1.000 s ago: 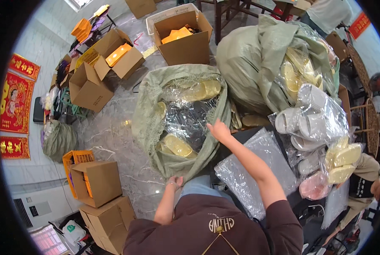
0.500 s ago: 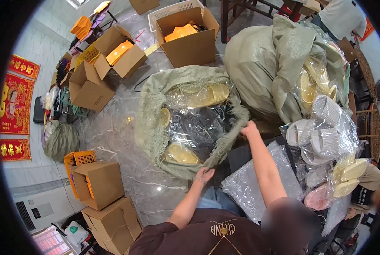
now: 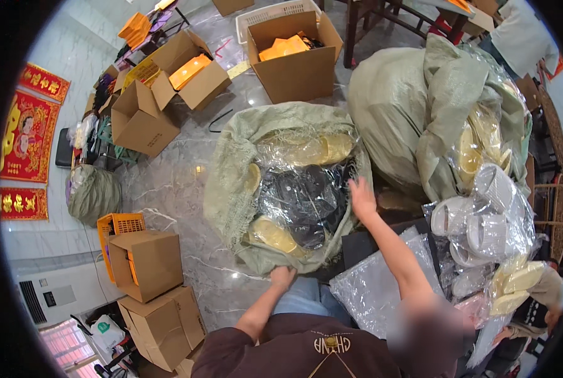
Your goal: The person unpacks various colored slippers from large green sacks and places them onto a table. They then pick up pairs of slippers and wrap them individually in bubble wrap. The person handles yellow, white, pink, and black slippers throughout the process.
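Note:
An open pale green woven sack [image 3: 226,187] stands in front of me, its frayed rim folded back. Inside lie clear-wrapped yellow slippers [image 3: 274,234] along the sides and clear-wrapped black slippers [image 3: 299,198] in the middle. My left hand [image 3: 283,275] is closed on the sack's near rim, its fingertips partly hidden. Over the right rim, my right hand [image 3: 362,198] reaches toward the contents with its fingers apart, resting against the sack cloth.
A bigger full sack [image 3: 388,107] stands at the far right. Wrapped grey slippers [image 3: 487,232] and flat clear plastic bags [image 3: 373,285] lie to my right. Cardboard boxes [image 3: 297,72] with orange packets stand beyond the sack, and more boxes [image 3: 146,268] at left. Another person [image 3: 524,38] is at the far right.
My right hand has let go of the right rim and moved slightly inward, fingers spreading. My left hand has shifted left and nearer along the rim. The sack's mouth now looks wider.

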{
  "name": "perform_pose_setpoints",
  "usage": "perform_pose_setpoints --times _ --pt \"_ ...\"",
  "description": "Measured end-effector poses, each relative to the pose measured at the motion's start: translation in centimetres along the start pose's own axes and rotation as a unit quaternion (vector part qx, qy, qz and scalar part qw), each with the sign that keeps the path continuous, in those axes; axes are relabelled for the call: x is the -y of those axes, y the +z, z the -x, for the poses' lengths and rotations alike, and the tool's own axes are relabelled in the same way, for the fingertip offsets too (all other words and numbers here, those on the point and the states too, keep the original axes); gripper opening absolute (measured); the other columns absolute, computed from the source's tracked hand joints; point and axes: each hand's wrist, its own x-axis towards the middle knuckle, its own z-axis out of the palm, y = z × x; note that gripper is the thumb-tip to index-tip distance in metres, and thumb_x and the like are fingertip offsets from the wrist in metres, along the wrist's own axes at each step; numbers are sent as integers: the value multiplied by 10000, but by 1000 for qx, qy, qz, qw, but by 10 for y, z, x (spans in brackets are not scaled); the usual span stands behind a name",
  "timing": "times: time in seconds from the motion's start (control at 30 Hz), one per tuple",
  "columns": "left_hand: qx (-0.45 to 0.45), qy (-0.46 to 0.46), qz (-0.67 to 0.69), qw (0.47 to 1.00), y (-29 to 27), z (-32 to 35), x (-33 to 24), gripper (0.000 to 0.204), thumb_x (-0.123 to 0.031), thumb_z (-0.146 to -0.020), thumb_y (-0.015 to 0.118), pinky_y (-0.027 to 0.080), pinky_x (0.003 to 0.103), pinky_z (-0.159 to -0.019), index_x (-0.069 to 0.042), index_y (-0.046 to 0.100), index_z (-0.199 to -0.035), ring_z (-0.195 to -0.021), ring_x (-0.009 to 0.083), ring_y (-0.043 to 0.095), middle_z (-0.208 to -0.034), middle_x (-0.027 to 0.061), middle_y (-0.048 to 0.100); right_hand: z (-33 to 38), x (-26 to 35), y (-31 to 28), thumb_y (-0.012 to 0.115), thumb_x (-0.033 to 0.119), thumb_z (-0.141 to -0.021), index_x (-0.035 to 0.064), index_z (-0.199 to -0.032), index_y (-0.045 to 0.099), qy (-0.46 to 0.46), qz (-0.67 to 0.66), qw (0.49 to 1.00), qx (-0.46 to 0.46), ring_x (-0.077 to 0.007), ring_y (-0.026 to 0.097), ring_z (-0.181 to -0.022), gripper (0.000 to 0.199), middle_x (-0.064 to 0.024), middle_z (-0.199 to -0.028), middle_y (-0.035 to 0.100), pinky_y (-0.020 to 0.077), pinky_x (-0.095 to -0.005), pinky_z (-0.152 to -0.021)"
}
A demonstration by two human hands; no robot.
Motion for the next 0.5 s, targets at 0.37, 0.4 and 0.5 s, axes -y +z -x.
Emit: perform_pose_setpoints --times 0.37,0.4,0.5 --pt "203 313 905 202 -132 53 99 788 -655 -857 343 437 245 -442 -5 386 -1301 -492 102 535 -823 65 590 -5 -22 30 536 538 -774 26 -1125 599 67 -22 827 557 -308 517 -1133 625 -154 -1221 548 411 -399 -940" --pt "257 311 894 193 -135 49 94 793 -666 -852 336 413 233 -419 4 414 -1270 -466 96 511 -772 54 581 -1 -24 45 574 551 -767 51 -1085 626 22 2 835 550 -328 592 -977 595 -152 -1105 616 457 -435 -845" --pt "500 119 830 219 -117 26 90 806 -694 -837 328 362 204 -380 24 504 -1159 -402 79 468 -628 29 546 8 -44 116 625 400 -724 66 -1010 665 -8 70 833 549 -283 619 -926 441 -137 -1073 632 473 -412 -822"
